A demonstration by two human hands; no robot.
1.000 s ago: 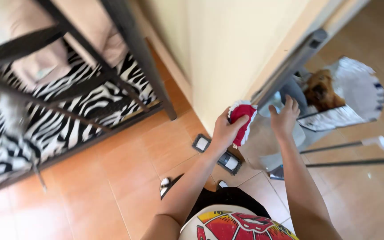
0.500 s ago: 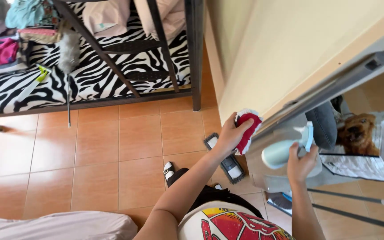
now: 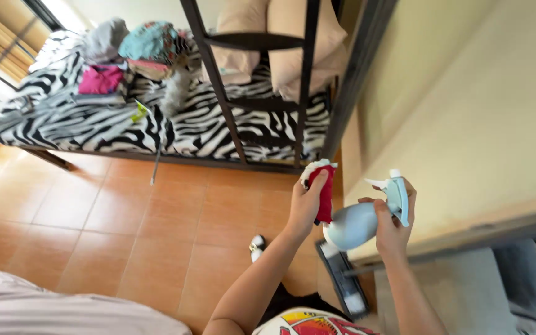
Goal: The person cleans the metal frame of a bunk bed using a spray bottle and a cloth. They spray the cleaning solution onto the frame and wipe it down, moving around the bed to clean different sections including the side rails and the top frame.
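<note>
My left hand (image 3: pixel 307 201) grips a red and white cloth (image 3: pixel 326 189), held up in front of me near the edge of a cream wall panel (image 3: pixel 466 136). My right hand (image 3: pixel 392 229) holds a pale blue spray bottle (image 3: pixel 358 223) by its neck, a finger on the light blue trigger head (image 3: pixel 397 195). The two hands are close together, the cloth almost touching the bottle. A dark metal-framed mirror edge (image 3: pixel 466 239) runs below the right hand.
A bunk bed with a zebra-print cover (image 3: pixel 94 118) and black metal frame (image 3: pixel 218 80) stands ahead, with piled clothes (image 3: pixel 131 49) and beige pillows (image 3: pixel 280 43) on it. The floor is orange tile (image 3: pixel 125 217). A dark flat object (image 3: pixel 345 285) lies on the floor by my feet.
The view has swung left and up toward the bed. My right hand brought the spray bottle up beside the cloth, and both hands now sit closer together.
</note>
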